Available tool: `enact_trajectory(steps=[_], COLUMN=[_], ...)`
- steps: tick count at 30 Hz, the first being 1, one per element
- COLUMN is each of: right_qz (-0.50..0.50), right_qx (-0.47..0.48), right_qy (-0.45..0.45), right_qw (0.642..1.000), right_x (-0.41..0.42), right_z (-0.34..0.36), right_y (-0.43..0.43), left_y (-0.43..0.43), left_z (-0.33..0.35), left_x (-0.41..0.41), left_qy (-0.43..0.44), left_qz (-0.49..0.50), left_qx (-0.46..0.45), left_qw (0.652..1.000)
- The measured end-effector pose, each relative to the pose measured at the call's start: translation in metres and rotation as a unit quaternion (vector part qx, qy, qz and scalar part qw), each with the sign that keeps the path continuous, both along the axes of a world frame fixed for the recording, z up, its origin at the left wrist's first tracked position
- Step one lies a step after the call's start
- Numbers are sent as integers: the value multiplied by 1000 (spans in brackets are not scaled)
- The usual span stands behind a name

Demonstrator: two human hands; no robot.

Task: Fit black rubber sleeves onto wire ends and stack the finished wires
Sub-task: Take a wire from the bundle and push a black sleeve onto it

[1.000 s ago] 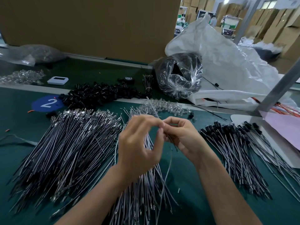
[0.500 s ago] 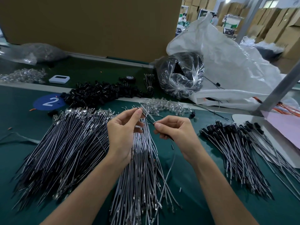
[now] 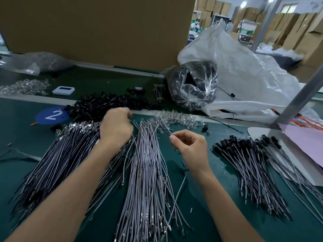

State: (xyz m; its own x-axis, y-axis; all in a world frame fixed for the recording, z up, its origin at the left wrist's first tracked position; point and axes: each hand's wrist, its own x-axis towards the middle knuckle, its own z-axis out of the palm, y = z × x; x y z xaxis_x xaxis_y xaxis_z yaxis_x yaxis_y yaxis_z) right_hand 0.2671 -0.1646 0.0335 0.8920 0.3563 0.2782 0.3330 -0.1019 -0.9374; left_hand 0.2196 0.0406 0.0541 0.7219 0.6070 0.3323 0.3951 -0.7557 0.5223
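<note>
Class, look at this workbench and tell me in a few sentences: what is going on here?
A person works bare-handed at a green bench. The right hand pinches one thin wire. The left hand, blurred, is at the near edge of the heap of black sleeves; whether it holds one is unclear. In the middle lie bare wires, and sleeved wires are stacked on the right.

The left forearm (image 3: pixel 70 194) and right forearm (image 3: pixel 222 206) are seen bare along their whole visible length. The left grip (image 3: pixel 116 127) and right grip (image 3: pixel 189 145) are likewise uncovered, a short thumbnail (image 3: pixel 172 137) shown on the latter.
</note>
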Motion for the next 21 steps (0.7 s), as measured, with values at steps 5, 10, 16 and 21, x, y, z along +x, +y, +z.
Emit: enact_trajectory(steps=[5,10,16,21], right_qz=[-2,-6,-9,-21], right_qx=[-27,-42,-46,-27], right_qy=[-32,-56,-61,-46], right_qw=[999,998,997,998], right_x=[-1,1,2,6], right_z=[-4,-5,-4,1], right_y=[2,3,2,-3], left_y=[59,80,48,-17], left_z=[7,4,20,14], left_x=[28,33,28,-2], left_qy=[260,253,35,-148], left_qz=[39,4,-44,-70], left_qx=[119,112,-22,-217], left_qw=[957,961,998,962])
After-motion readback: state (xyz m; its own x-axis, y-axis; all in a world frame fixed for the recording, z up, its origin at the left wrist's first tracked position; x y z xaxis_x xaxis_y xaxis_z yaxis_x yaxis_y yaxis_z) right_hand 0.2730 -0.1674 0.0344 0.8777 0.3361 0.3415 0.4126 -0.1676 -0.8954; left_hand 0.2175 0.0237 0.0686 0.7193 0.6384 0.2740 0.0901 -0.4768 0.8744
